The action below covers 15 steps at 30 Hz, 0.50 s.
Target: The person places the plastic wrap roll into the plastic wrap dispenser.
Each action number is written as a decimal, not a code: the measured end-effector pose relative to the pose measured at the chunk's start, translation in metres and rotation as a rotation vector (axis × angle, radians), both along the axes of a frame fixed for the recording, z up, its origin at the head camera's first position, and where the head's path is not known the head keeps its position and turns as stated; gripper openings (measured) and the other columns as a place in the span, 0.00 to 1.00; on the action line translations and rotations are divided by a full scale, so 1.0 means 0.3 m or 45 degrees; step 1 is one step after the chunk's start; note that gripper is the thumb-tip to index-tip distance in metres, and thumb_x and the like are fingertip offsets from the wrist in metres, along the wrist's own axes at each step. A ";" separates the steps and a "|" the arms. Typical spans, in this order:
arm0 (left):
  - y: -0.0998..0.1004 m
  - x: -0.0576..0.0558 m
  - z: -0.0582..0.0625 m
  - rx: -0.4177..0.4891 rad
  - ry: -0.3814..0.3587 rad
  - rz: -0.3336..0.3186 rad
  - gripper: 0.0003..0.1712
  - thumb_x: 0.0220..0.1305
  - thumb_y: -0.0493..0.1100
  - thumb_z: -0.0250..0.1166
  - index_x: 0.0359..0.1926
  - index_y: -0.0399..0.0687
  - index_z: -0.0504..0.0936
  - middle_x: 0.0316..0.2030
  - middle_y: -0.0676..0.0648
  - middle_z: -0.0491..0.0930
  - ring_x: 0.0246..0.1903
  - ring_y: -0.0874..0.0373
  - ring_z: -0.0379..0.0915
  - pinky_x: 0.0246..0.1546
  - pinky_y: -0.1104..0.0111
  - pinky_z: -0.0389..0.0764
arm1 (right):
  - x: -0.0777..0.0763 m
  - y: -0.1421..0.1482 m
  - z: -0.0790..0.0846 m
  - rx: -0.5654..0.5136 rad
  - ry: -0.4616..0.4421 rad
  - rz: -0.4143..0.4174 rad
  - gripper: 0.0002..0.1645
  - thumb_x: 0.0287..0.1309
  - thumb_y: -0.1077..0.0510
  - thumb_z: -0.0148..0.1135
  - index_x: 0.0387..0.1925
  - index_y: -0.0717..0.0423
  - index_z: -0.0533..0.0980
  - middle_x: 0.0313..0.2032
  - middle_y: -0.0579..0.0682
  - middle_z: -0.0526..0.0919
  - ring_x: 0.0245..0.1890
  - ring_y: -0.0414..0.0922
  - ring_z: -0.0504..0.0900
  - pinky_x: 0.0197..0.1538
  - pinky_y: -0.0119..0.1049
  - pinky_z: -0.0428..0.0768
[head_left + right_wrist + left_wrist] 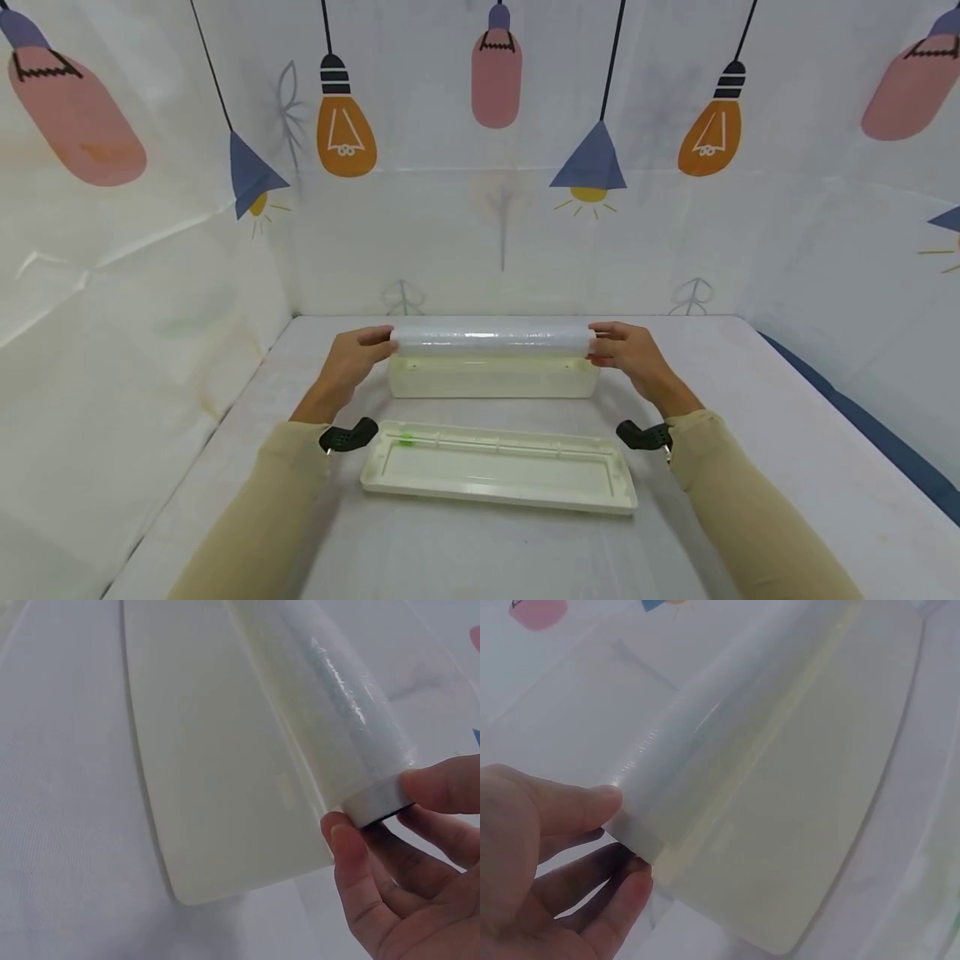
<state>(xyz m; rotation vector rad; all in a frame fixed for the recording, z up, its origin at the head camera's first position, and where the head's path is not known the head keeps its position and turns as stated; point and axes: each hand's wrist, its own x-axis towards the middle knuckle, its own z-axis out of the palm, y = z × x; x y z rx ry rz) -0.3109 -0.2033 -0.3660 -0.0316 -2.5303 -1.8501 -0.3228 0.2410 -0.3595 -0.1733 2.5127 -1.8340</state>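
A clear, shiny roll of cling film [491, 337] lies lengthwise over the back edge of a cream plastic box [491, 379]. At its left end, the left hand [352, 358] grips it, thumb on top and fingers around the end. The right hand [633, 354] holds the opposite end the same way; in the right wrist view a pale core end [375, 801] shows between thumb and fingers. The box's interior is hidden from the head view. Nearer the person lies a long cream lid [495, 475], its ribbed inner side up, with a green mark at its left.
A white-covered table [750, 500] carries everything. Behind it hangs a white sheet [450, 242] printed with lamps and bulbs, and another stretch of sheet runs along the left side. Black straps [348, 435] sit around both wrists.
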 end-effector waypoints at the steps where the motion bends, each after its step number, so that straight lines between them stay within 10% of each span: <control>1: 0.000 -0.002 -0.002 -0.006 -0.005 0.001 0.32 0.69 0.46 0.66 0.70 0.42 0.72 0.66 0.40 0.73 0.65 0.46 0.66 0.70 0.49 0.60 | 0.000 -0.001 0.000 0.002 0.000 0.001 0.31 0.69 0.60 0.61 0.69 0.67 0.66 0.63 0.67 0.73 0.48 0.52 0.84 0.52 0.37 0.82; 15: 0.005 -0.013 -0.024 0.015 0.003 0.019 0.31 0.69 0.43 0.66 0.69 0.37 0.71 0.65 0.38 0.72 0.66 0.46 0.65 0.69 0.51 0.63 | -0.005 -0.001 -0.004 0.002 -0.003 -0.001 0.31 0.70 0.60 0.61 0.69 0.66 0.67 0.63 0.66 0.73 0.48 0.51 0.84 0.51 0.35 0.83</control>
